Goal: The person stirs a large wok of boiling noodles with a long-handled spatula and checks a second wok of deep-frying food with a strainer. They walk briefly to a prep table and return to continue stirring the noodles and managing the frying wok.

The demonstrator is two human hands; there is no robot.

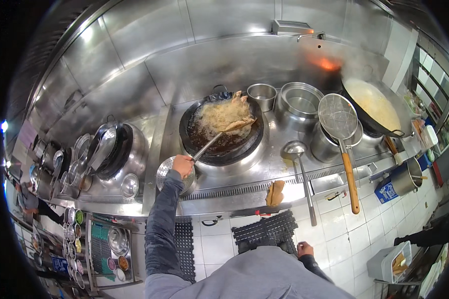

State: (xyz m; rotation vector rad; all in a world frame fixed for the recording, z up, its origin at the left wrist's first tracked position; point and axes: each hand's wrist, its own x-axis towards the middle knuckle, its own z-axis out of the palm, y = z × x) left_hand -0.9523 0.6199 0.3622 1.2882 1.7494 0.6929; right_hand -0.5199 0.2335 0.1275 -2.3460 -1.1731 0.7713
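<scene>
My left hand grips the metal handle of a cooking tool whose head is hidden under fried food at a wok of bubbling oil. Below that hand, a perforated metal strainer rests on the steel counter. My right hand hangs low by my side, away from the counter, its fingers curled; I see nothing in it. A steel ladle lies on the counter, its handle over the front edge. To its left sits a folded tan cloth.
Right of the wok are steel pots and a wire-mesh skimmer with a wooden handle. A steaming wok stands at far right, near a flame. Another wok burner is left. A person stands far left; another's dark sleeve shows right.
</scene>
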